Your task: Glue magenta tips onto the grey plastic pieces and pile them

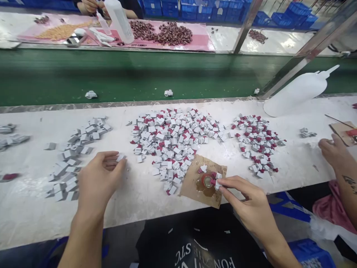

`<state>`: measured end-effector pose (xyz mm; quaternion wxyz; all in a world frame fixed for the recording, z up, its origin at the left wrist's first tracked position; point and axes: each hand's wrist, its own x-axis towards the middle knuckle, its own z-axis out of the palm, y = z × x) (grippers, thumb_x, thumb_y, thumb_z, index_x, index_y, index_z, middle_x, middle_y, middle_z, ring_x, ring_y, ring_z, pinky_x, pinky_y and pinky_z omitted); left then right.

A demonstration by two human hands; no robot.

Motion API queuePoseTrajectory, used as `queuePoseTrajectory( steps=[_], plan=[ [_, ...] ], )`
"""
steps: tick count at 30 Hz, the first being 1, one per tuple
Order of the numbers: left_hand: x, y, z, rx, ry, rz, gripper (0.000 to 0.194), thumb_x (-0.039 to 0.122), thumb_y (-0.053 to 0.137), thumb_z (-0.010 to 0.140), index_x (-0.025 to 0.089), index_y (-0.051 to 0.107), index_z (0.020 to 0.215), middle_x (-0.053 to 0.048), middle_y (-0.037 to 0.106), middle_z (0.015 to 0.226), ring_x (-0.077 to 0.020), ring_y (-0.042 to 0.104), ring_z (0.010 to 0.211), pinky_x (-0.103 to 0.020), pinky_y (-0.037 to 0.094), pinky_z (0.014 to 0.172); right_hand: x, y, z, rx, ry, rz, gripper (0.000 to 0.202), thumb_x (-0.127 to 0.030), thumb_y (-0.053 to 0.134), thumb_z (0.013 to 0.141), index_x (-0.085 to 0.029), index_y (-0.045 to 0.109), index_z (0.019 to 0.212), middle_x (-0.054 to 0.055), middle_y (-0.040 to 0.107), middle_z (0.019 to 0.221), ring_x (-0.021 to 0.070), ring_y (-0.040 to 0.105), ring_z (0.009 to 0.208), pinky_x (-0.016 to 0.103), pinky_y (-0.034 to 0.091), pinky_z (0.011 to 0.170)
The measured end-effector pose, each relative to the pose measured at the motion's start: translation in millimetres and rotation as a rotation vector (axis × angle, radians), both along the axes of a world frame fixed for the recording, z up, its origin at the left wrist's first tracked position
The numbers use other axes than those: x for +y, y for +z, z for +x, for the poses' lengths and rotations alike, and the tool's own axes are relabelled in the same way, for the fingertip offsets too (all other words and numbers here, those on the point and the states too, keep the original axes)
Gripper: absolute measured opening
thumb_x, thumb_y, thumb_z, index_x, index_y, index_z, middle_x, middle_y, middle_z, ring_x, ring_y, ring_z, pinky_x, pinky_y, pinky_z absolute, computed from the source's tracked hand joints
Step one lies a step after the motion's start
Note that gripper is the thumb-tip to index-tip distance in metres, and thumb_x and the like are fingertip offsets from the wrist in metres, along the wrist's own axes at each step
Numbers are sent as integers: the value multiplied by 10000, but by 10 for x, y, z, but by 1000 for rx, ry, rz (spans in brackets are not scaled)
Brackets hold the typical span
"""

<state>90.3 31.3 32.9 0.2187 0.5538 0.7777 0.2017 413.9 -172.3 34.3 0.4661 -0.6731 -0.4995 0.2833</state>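
White-and-red piece (216, 182): at the fingertips of the right hand, at the right edge of a small round cup.
Right hand (249, 197): thumb and index finger narrowed on that piece.
Left hand (100, 173): thumb and fingers narrowed on a light grey piece (121, 157), above the white table (134, 212).
Cardboard (191, 182): lies on the table under the round cup (207, 181); a wet brown patch spreads around the cup, and a loose white-and-red bit (202, 169) lies just behind it.
Grey pile (68, 167): left of and behind the left hand.
Middle pile (170, 141): white and dark red pieces, between the hands and reaching back.
Right pile (258, 141): similar pieces, behind the right hand.
Co-worker's hand (336, 152): at the far right, beside a brown board (346, 132).
White bottle (298, 93): tilted, at the table's back edge on the right.
Green belt (134, 80): crosses behind the table, carrying three spaced pieces.
Pink mat (200, 35): beyond the belt, bearing yellowish and dark red heaps, with another person's hands behind it.
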Motion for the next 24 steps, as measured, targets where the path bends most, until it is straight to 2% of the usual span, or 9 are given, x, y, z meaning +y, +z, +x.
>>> queuePoseTrajectory(
  steps=[3,6,11,15,18,21,24],
  plan=[
    [-52,-2,59,-21,4,17,228,383,726,784,271,759,979,-23,824,921,-314,832,974,-454,667,1007,-5,-44,-2,7,22,-6,138,-274,843,1032,-345,941,1098,45,919,1048,304,902,958,411,759,825],
    [-186,18,164,-140,-17,78,259,408,773,781,278,795,1005,-21,835,940,-315,823,975,-450,691,967,8,-41,2,13,37,-23,137,-272,828,1047,-333,938,1098,49,908,1041,291,892,958,407,753,834],
    [-496,91,457,-439,-286,103,268,435,865,851,312,810,1082,-31,824,1015,-288,799,962,-416,710,907,68,25,35,27,101,-73,160,-249,797,1060,-310,937,1109,55,897,1043,273,885,947,397,745,828],
    [-666,166,780,-637,-425,-5,251,470,885,913,324,834,1111,-45,814,1009,-262,790,920,-377,709,815,97,64,58,25,138,-88,180,-236,784,1063,-314,938,1112,61,902,1071,284,888,973,416,740,837],
    [-694,199,1009,-770,-484,-107,237,459,906,903,311,838,1075,-44,809,948,-249,796,869,-370,715,808,104,103,68,62,103,-91,144,-265,824,1043,-331,945,1087,56,902,1039,284,881,945,419,741,820],
    [-671,210,1204,-901,-528,-199,221,446,907,922,304,829,1072,-37,815,931,-241,809,875,-360,715,815,143,135,83,249,-19,-38,98,-344,874,1026,-351,947,1092,51,895,1033,276,872,952,421,754,841],
    [-651,218,1385,-1054,-568,-283,243,455,894,960,288,825,1122,-44,838,973,-232,818,888,-349,709,805,230,126,96,547,-106,29,168,-461,922,998,-358,937,1131,54,917,1118,309,889,1064,506,766,964]
  ],
)
